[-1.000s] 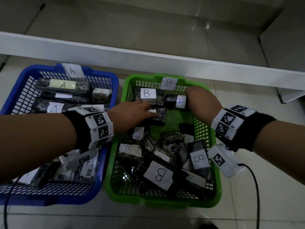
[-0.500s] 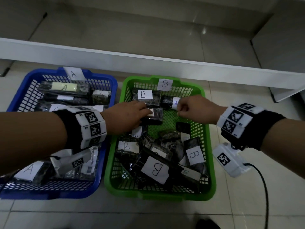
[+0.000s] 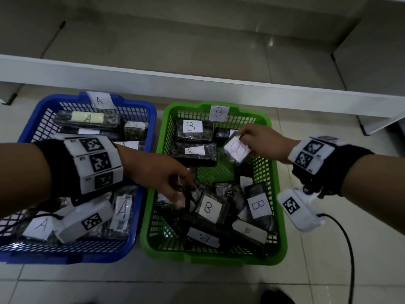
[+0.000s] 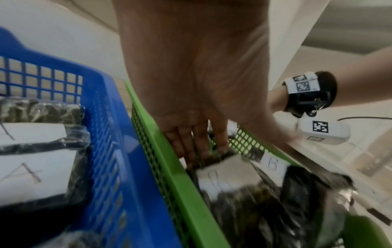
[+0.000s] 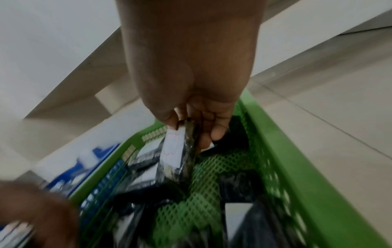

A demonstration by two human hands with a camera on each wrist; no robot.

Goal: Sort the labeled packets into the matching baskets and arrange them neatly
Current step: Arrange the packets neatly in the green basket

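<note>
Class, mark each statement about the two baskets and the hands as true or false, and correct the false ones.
1. The right hand pinches a small packet with a red-inked label above the green basket. True.
2. The green basket's tag reads A. False: it reads B.
3. The left hand reaches into the green basket. True.
4. The blue basket stands right of the green one. False: it stands on the left.

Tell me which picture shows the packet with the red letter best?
The head view: the red-letter packet faces the camera, pinched by the right hand over the green basket. The right wrist view shows it edge-on, label faint. In the left wrist view I cannot find it.
</note>
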